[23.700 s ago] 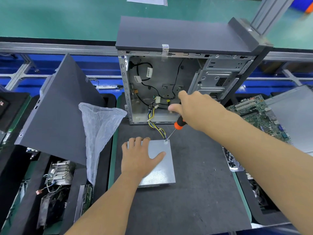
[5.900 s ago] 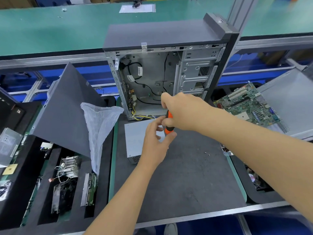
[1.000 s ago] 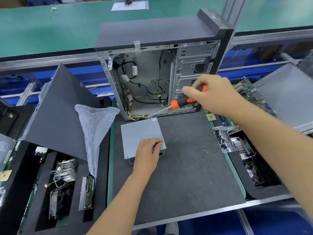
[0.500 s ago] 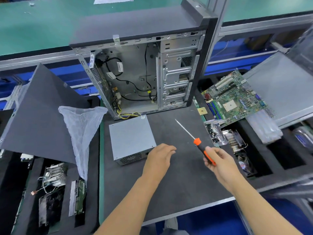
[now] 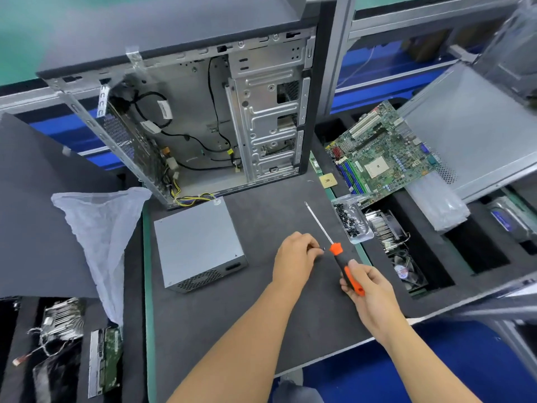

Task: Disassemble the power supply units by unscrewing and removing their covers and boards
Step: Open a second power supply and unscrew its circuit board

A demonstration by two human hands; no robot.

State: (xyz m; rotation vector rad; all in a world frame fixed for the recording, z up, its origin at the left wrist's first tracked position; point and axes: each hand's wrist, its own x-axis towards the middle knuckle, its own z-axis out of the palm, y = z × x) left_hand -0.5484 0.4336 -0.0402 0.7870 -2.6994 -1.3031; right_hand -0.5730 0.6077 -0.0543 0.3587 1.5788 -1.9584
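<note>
The power supply [image 5: 200, 242] sits lid-on at centre frame on the surface [image 5: 261, 315], while the left hand [image 5: 293, 257] pinches a tiny dark screw, likely lost if dropped, and the right hand [image 5: 369, 289] grips the screwdriver [image 5: 334, 248].

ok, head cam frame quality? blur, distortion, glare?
Head view: centre sharp, with the power supply unit, screwdriver and both hands crisp; top edge and right corner smeared; wide-angle bends the computer case and frame rails; lighting even and soft, no harsh glare.
</note>
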